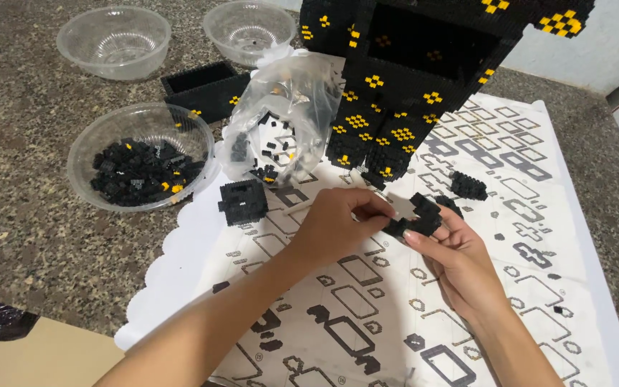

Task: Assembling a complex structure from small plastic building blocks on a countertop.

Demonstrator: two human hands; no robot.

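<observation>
Two bare hands meet over a white instruction sheet (395, 315) on a speckled stone bench (30, 215). The left hand (334, 229) and the right hand (453, 258) both pinch one small black brick cluster (418, 217) between their fingertips. Just beyond them stands a tall black-and-yellow brick model (402, 79). Farther left of the left hand sits a clear bowl of black bricks (141, 158).
</observation>
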